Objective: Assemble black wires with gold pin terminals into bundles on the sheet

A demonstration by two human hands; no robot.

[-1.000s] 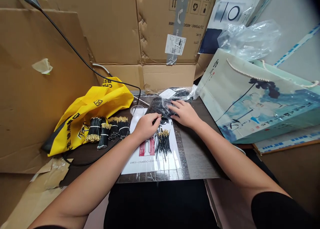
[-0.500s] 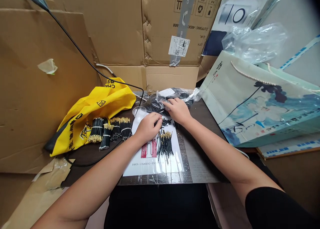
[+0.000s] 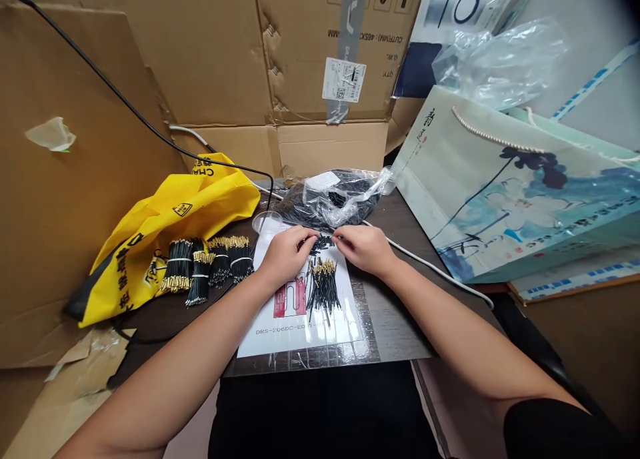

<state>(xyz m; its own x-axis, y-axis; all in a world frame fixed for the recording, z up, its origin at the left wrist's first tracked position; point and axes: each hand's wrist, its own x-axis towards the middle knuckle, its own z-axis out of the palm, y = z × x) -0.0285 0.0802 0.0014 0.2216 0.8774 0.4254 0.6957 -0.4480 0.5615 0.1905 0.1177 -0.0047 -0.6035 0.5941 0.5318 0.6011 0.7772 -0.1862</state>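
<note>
My left hand [image 3: 287,253] is closed in a pinch above the upper part of a printed white sheet [image 3: 300,342]. Facing it, my right hand [image 3: 366,249] pinches too, its fingertips a short way from the left ones. What either pinch holds is too small to make out. Between and just below the fingertips lie small black pieces [image 3: 323,245] in a loose pile. Below them, a spread of short black wires with gold tips [image 3: 324,291] rests on the sheet. Behind my hands is a clear plastic bag [image 3: 335,199] of dark pieces.
Several banded bundles of black gold-tipped wires [image 3: 179,265] lie left, by a yellow bag [image 3: 165,212]. A small clear round lid [image 3: 267,222] sits at the sheet's top left. Cardboard [image 3: 215,59] walls the back; a paper gift bag [image 3: 500,199] stands right. Cables cross the table.
My right hand has come back from the plastic bag to beside my left hand and now pinches. The left hand stays over the sheet. The whole view has shifted slightly.
</note>
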